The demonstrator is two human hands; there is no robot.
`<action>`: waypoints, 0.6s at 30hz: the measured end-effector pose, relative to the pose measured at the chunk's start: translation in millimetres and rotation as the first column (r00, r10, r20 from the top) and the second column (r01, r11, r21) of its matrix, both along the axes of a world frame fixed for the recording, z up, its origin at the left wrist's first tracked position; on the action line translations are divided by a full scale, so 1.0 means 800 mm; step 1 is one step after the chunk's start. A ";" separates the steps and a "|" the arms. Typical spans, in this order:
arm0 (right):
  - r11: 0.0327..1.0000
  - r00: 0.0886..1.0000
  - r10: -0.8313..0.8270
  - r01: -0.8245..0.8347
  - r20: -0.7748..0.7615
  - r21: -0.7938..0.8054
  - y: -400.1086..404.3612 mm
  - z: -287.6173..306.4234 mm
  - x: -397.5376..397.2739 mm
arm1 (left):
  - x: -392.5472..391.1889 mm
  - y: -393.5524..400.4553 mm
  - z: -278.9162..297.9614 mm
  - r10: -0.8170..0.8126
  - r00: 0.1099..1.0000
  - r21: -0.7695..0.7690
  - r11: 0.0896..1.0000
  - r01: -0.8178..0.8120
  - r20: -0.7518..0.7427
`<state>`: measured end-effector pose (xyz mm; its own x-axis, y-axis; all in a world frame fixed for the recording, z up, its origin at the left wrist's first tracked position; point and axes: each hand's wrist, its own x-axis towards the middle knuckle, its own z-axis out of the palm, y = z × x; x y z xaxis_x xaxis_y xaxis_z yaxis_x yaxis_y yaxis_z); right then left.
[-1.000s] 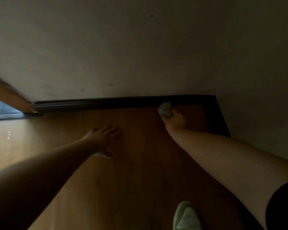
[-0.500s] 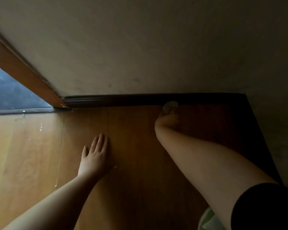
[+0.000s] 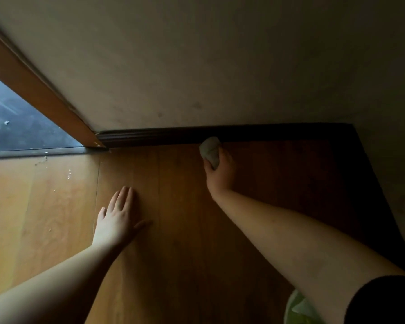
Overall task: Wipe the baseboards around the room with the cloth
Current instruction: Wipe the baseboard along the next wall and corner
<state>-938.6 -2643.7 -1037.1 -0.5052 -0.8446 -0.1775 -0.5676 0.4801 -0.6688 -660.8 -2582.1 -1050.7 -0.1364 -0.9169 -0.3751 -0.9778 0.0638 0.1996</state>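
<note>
A dark brown baseboard (image 3: 154, 136) runs along the foot of the pale wall and turns the corner at the right. My right hand (image 3: 220, 174) grips a bunched pale cloth (image 3: 210, 151), and the top of the cloth touches the lower edge of the baseboard near its middle. My left hand (image 3: 118, 216) lies flat on the wooden floor with fingers straight, well short of the baseboard and to the left of the cloth.
A wooden door frame (image 3: 40, 94) slants down to the baseboard's left end, with a grey floor (image 3: 17, 127) beyond the threshold. Small white crumbs (image 3: 68, 174) lie on the wooden floor (image 3: 173, 230) at left. A pale green slipper (image 3: 299, 309) shows at the bottom edge.
My right hand and the cloth have slid left along the baseboard, away from the corner. My left hand has settled flat on the floor. The view has swung left, showing more doorway.
</note>
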 end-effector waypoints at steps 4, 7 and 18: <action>0.989 0.980 -0.132 0.140 -0.146 0.051 -0.001 -0.002 -0.039 | -0.004 -0.008 -0.001 0.004 0.999 0.110 0.994 -0.010 0.053; 0.989 0.985 -0.087 0.104 -0.146 0.107 -0.016 -0.003 -0.026 | -0.008 -0.009 -0.004 -0.021 0.994 0.162 0.987 0.004 0.107; 0.917 0.920 0.391 -0.388 -0.016 0.090 -0.060 0.010 0.189 | -0.010 -0.009 -0.003 -0.001 0.997 0.173 0.985 -0.011 0.071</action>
